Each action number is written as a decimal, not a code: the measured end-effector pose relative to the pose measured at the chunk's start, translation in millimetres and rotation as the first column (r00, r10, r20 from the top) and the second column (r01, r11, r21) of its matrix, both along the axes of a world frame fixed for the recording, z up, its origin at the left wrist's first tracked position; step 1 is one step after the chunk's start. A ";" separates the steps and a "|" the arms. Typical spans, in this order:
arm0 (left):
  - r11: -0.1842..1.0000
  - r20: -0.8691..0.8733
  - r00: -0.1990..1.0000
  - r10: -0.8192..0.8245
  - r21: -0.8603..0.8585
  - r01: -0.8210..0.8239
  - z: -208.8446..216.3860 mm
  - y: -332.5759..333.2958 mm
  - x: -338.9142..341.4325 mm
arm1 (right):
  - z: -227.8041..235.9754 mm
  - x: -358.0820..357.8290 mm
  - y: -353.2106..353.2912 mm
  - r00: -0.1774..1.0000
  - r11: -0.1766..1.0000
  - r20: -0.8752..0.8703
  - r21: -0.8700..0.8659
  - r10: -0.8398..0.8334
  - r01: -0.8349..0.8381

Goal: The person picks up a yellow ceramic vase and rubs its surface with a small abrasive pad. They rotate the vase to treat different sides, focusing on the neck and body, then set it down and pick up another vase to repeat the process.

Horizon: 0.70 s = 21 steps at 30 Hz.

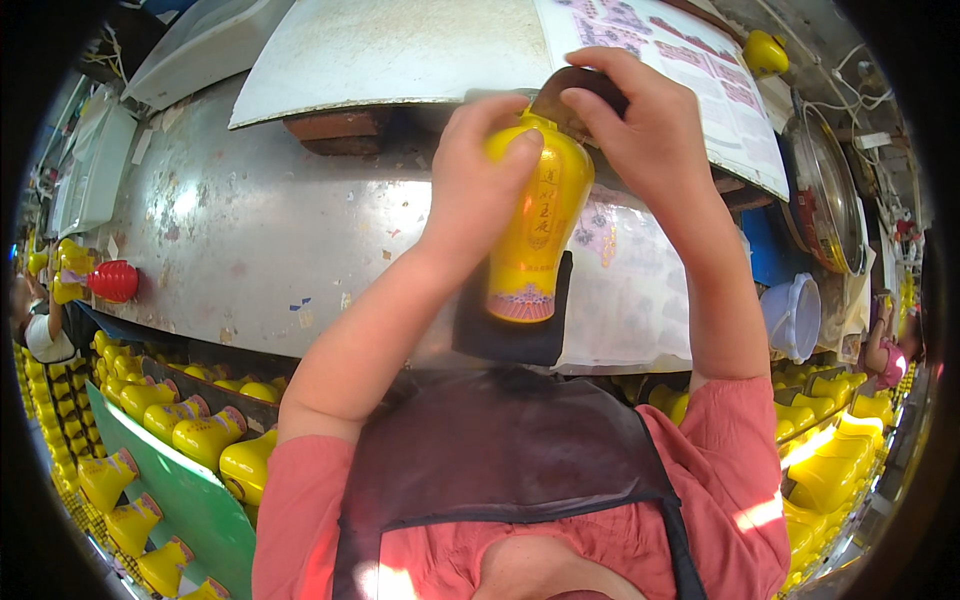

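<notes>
A glossy yellow bottle with dark lettering lies on its side on the bench, its neck pointing away from me and a purple-patterned band round its base. My left hand is closed round its shoulder, the thumb laid across the upper part. A flat dark brown scraper-like piece is pinched between the thumb and fingers of my right hand, close beside the bottle's neck. Under the base is a black pad. Whether the brown piece touches the bottle is hard to tell.
Beyond my hands, a white board rests on bricks, with printed decal sheets on its right. A blue-grey bucket stands at right. Several yellow bottles sit in racks near me. A red piece is at left.
</notes>
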<state>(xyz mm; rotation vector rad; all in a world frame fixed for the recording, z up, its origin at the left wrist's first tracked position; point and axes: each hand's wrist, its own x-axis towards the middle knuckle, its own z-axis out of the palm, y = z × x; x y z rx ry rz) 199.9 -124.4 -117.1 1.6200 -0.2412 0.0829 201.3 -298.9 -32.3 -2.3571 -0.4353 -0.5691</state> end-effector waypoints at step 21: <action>0.999 -0.038 0.999 0.032 0.037 -0.030 -4.1 -0.2 -6.9 | -1.0 -16.4 -11.0 0.979 0.909 -0.197 0.396 -0.053 0.129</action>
